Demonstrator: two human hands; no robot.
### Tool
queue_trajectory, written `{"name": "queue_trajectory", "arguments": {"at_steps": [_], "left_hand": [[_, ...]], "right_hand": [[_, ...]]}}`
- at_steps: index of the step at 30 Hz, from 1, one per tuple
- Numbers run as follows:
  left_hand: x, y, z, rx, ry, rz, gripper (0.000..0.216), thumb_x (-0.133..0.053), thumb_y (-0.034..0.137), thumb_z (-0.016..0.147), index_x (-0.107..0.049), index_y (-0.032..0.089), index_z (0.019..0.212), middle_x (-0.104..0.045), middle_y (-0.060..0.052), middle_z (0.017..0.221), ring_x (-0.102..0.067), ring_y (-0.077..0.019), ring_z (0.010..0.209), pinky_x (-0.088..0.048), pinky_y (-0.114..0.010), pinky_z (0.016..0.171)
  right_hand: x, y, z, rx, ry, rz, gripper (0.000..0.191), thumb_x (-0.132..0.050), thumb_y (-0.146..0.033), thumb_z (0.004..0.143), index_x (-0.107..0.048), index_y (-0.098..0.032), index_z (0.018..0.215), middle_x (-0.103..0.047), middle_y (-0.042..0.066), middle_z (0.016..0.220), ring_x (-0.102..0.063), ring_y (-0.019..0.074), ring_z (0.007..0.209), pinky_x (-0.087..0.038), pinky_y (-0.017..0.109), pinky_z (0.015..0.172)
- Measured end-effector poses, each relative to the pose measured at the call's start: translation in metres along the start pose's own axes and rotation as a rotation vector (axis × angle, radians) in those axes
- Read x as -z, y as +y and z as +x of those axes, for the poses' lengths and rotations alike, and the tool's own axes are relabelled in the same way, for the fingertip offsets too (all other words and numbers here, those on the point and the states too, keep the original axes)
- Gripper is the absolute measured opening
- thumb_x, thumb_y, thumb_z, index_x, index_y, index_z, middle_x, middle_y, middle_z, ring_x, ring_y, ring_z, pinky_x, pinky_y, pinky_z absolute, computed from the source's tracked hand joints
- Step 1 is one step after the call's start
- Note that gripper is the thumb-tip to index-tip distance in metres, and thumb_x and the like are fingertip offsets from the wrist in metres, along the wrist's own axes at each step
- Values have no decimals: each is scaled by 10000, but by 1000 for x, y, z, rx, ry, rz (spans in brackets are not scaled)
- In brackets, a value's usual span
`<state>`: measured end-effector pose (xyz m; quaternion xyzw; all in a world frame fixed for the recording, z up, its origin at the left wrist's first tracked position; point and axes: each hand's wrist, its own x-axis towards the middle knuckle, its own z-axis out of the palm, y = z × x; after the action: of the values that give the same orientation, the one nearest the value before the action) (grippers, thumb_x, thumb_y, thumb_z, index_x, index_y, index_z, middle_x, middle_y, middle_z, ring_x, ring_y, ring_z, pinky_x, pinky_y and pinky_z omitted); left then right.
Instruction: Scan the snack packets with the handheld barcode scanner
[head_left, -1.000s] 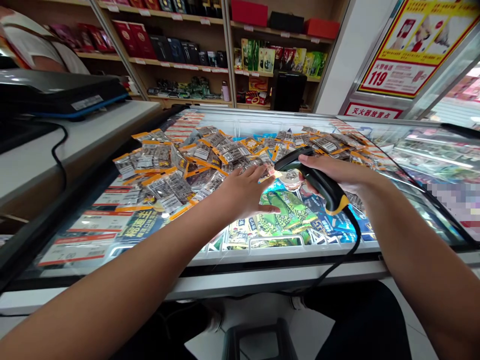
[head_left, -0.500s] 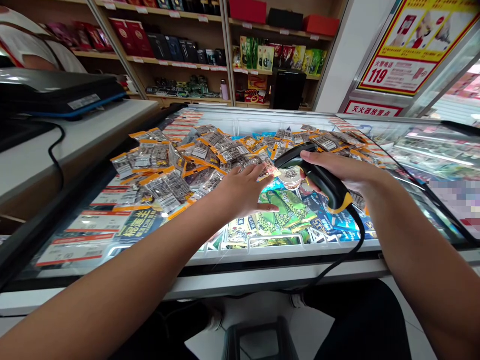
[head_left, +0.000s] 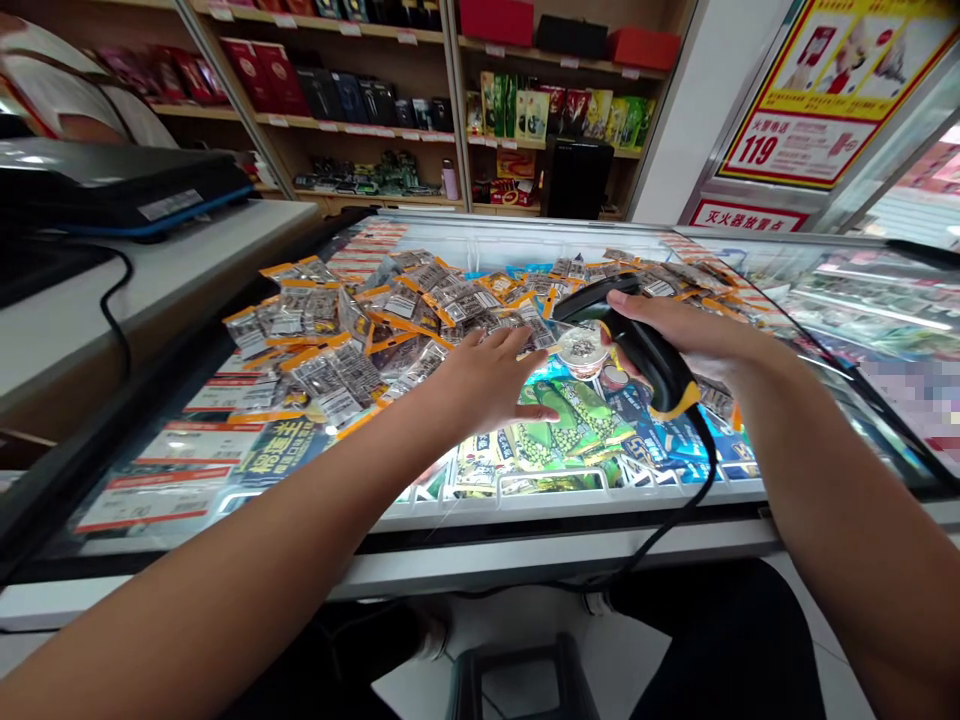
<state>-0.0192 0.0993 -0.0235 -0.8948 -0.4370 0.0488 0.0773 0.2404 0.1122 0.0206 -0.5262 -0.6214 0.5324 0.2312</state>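
In my right hand [head_left: 675, 335] is a black and yellow barcode scanner [head_left: 645, 355], its head pointing left over the packets and its cable trailing down toward me. My left hand [head_left: 487, 385] is spread with the fingers apart, at the near edge of a pile of small clear snack packets [head_left: 405, 300] with orange edges. Its fingertips reach the packets nearest the scanner; whether they touch them I cannot tell. The pile lies on the glass top of a freezer [head_left: 420, 515]. Through the glass, green bags [head_left: 570, 415] and blue bags [head_left: 675, 445] show below my hands.
On the left, a weighing scale [head_left: 127, 185] stands on a white counter [head_left: 225, 240]. Shelves [head_left: 360, 125] with boxes and bags line the back. A person in white [head_left: 82, 85] is at the far left. A stool [head_left: 517, 680] stands below, near my legs.
My right hand and the scanner have shifted very slightly, the scanner's head a little higher. The left hand stays spread in nearly the same place.
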Motion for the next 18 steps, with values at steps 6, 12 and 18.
{"name": "queue_trajectory", "arguments": {"at_steps": [6,12,18], "left_hand": [[22,3,-5,56,40,25,805,-332,788,953,-554,184,1437,-633,-171,1348,-606,-375,1201,-450,-489,998],[25,-2,26,128,211,112,498,-369,507,1045,-604,174,1331,-597,-178,1373,-534,-360,1261,-441,-480,996],[14,-40,98,374,104,57,627,-508,548,942,-627,78,1339,-624,-245,1347,-510,-434,1285,-407,-567,1032]], "right_hand": [[3,7,14,91,156,17,675,-506,-856,839,-648,-227,1040,-699,123,857,-688,283,774,-585,412,653],[5,13,23,155,196,85,680,-519,-883,810,-643,-240,992,-710,122,893,-697,291,813,-580,424,682],[9,15,23,125,179,102,673,-548,-870,807,-659,-230,980,-727,141,924,-705,290,822,-582,432,705]]}}
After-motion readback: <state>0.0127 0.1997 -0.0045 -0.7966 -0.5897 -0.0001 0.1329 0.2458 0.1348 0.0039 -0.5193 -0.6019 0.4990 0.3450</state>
